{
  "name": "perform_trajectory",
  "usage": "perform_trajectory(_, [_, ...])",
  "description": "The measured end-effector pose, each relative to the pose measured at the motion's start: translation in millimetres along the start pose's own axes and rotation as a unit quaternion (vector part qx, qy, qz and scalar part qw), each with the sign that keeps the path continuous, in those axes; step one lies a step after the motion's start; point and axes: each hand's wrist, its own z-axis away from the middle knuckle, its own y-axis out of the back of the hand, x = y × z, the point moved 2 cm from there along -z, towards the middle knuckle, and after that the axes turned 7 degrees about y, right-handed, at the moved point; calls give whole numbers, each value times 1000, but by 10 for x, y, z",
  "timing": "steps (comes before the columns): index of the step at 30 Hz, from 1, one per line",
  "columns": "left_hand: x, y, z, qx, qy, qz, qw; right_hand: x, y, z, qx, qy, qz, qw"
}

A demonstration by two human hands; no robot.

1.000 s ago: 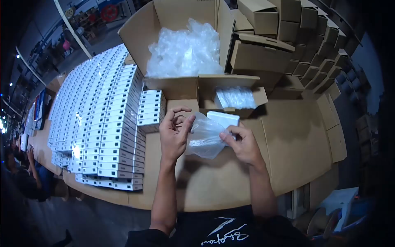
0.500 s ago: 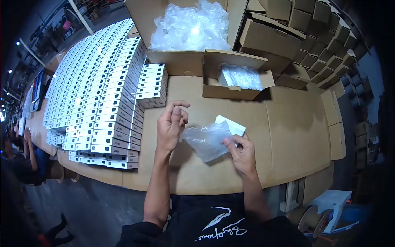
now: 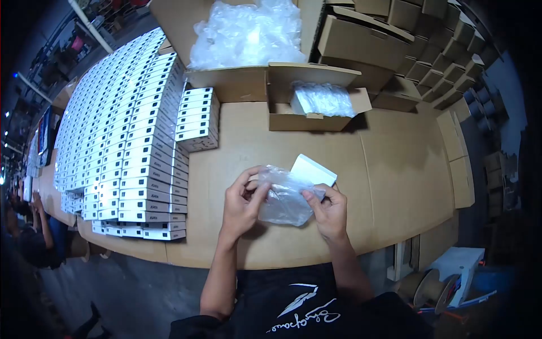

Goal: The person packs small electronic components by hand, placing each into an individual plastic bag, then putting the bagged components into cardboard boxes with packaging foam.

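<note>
A clear plastic bag [image 3: 285, 200] is stretched between my two hands above the table. My left hand [image 3: 241, 206] pinches the bag's left edge between thumb and fingers. On the other side, my right hand [image 3: 328, 212] grips the bag with its thumb on top. That same hand also has a small white box [image 3: 314, 171], which sticks out behind the bag toward the far side. The fingers under the box are mostly hidden.
Rows of stacked white boxes [image 3: 121, 135] fill the left, with a shorter stack [image 3: 197, 116] beside them. An open carton [image 3: 310, 122] with plastic-wrapped boxes stands at the back, before a large box of clear bags [image 3: 248, 37]. Brown cartons [image 3: 364, 45] pile up back right.
My left hand has come down and right onto the bag's edge and now pinches it; before, it was raised beside the bag. My right hand keeps its hold on the bag and box.
</note>
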Motion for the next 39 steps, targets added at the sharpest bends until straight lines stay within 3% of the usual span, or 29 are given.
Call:
perform_trajectory(3, [240, -34, 33, 112, -156, -186, 964, 16, -24, 8, 67, 55, 61, 994])
perform_trajectory(6, [395, -54, 102, 126, -340, -345, 865, -31, -16, 10, 56, 83, 143, 985])
perform_trajectory(7, [471, -105, 117, 105, -346, -365, 858, -93, -19, -3, 47, 90, 165, 981])
perform_trajectory(14, [440, -232, 78, 70, -350, -441, 823, -212, -22, -16, 14, 102, 209, 973])
perform_trajectory(19, [523, -248, 41, -13, -304, -404, 863, -312, -21, -92, -18, 150, 259, 954])
perform_trajectory(23, [600, -250, -81, -127, -251, -340, 897, -339, 16, -183, -58, 93, 230, 967])
perform_trajectory(26, [574, -228, -184, -117, -189, -250, 942, -280, 95, -231, -75, 76, 234, 966])
perform_trajectory(29, [609, -224, -235, -130, -175, -250, 943, -214, 118, -229, -17, 10, 176, 984])
perform_trajectory(32, [666, -301, -243, -141, -120, -219, 958, -170, 100, -239, -12, 56, 193, 980])
perform_trajectory(34, [670, -332, -284, -138, -81, -202, 966, -198, 59, -227, -31, 35, 214, 976])
perform_trajectory(38, [602, -349, -405, -118, -181, -215, 952, -317, 60, -248, -92, 13, 267, 959])
perform_trajectory(39, [646, -336, -412, -126, -161, -211, 956, -275, 74, -231, -87, 23, 258, 962])
